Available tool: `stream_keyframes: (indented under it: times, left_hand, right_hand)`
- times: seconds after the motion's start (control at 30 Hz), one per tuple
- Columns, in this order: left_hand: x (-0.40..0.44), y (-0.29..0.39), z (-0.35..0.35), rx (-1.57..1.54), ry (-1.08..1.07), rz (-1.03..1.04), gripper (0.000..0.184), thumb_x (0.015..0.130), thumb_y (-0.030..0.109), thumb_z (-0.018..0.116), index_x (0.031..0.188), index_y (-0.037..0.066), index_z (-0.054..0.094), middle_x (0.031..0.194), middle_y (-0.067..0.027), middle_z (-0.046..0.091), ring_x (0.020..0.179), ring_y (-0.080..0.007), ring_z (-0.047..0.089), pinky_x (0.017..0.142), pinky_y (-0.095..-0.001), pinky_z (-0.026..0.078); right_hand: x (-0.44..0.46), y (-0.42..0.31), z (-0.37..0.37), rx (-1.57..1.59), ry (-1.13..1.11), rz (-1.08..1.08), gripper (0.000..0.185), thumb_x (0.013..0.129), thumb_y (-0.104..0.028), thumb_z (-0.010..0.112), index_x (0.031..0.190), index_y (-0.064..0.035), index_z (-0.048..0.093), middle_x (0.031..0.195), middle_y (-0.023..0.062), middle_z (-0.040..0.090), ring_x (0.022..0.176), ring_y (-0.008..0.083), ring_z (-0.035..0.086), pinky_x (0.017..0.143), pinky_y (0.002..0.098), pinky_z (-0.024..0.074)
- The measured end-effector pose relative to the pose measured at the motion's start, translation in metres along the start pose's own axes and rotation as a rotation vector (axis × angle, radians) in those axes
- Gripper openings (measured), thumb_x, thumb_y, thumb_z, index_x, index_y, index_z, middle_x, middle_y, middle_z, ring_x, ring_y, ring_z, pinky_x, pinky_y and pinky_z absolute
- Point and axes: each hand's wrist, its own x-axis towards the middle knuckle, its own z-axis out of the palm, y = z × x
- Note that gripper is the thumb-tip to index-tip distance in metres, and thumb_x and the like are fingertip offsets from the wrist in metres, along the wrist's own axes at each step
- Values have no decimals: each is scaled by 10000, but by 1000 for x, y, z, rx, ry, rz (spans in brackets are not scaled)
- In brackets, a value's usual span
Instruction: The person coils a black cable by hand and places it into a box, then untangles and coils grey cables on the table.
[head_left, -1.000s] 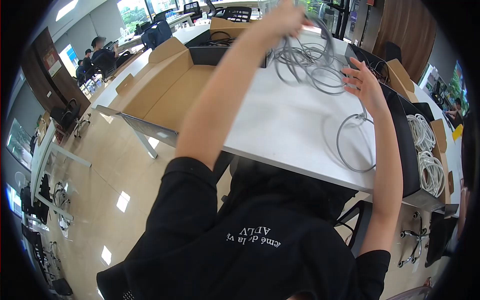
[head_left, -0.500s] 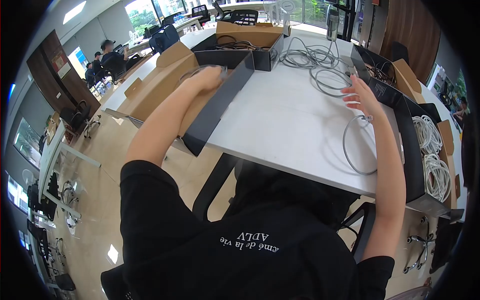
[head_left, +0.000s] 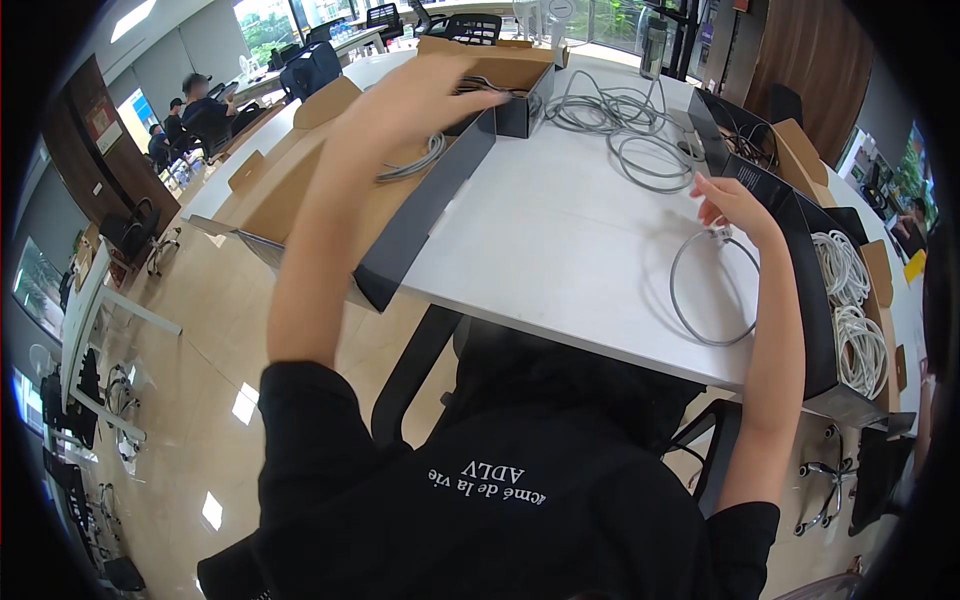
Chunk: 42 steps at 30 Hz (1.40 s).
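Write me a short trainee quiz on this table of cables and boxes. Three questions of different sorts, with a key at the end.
1. Multiple choice. What colour is the coil inside the long open box beside the left forearm?
a) white
b) gray
c) orange

2. True or false. The loose tangle of gray cable lies directly on the table, outside the boxes.

3. Count. How many white bundles show in the box beside the right forearm?

Key: 1 b; 2 true; 3 two.
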Motion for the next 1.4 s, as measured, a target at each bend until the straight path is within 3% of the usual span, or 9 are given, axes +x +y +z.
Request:
stream_keyframes:
  times: [0.1, 0.2, 0.27, 0.43, 0.53, 0.63, 0.87, 1.07, 1.4]
  left_hand:
    - [-11, 86, 28, -165, 320, 304, 504, 801, 454, 568, 1075, 32, 577, 967, -140, 619, 886, -280, 589, 775, -332, 453]
    - [-6, 147, 84, -328, -107, 384, 708, 751, 531, 588, 1154, -41, 480, 1054, -204, 562, 1001, -322, 543, 837, -383, 443]
    - [5, 161, 131, -320, -190, 368, 764, 742, 524, 600, 1178, -79, 424, 1078, -223, 533, 1019, -346, 522, 846, -399, 437]
    - [38, 134, 212, -352, -204, 293, 425, 746, 376, 609, 968, 15, 593, 964, -179, 597, 921, -310, 580, 773, -398, 466]
    - [51, 106, 207, -467, -250, 209, 286, 783, 297, 539, 882, 46, 633, 812, -152, 639, 782, -277, 623, 698, -375, 483]
    - [73, 87, 194, -824, -216, 29, 248, 821, 224, 504, 921, 31, 624, 747, -65, 630, 623, -123, 552, 558, -260, 441]
    - [90, 63, 188, -1231, -86, -301, 263, 835, 219, 450, 886, 34, 629, 705, -26, 594, 561, -83, 461, 481, -225, 370]
    - [75, 66, 240, -845, -140, -282, 377, 830, 359, 463, 870, 10, 601, 730, -69, 636, 593, -140, 575, 524, -269, 436]
    - [75, 71, 231, -1017, -109, -262, 485, 828, 480, 503, 760, 9, 598, 662, -55, 612, 551, -131, 566, 514, -260, 442]
  right_hand:
    - [-5, 13, -1, 68, -176, 2, 510, 856, -508, 487, 883, -12, 601, 620, 49, 562, 526, 104, 538, 485, 229, 407]
    - [4, 28, -3, 133, -277, -67, 437, 872, -434, 497, 886, -8, 595, 620, 46, 564, 512, 96, 531, 472, 239, 412]
    - [0, 20, -2, 108, -351, -89, 381, 863, -382, 518, 890, -9, 592, 612, 39, 555, 502, 96, 521, 473, 233, 410]
    - [-6, -2, 12, -84, -107, 34, 231, 844, -257, 548, 876, -32, 595, 587, -4, 518, 500, 50, 477, 429, 196, 356]
    - [0, 6, 8, 226, -101, -67, 289, 870, -326, 536, 892, -44, 596, 605, -22, 507, 509, 38, 444, 434, 198, 323]
    - [2, 2, 12, 359, -18, -171, 339, 891, -370, 506, 909, -45, 597, 634, -27, 514, 541, 34, 444, 469, 194, 330]
    - [8, -4, 29, 114, 307, -275, 432, 893, -415, 482, 820, -12, 619, 629, 5, 528, 584, 83, 491, 538, 230, 396]
    - [7, 10, 32, -239, 249, -216, 434, 874, -416, 490, 846, -2, 618, 592, 118, 547, 558, 205, 509, 555, 320, 410]
    - [8, -4, 30, -355, 253, -256, 510, 848, -488, 499, 785, 11, 590, 616, 141, 557, 560, 246, 510, 554, 341, 408]
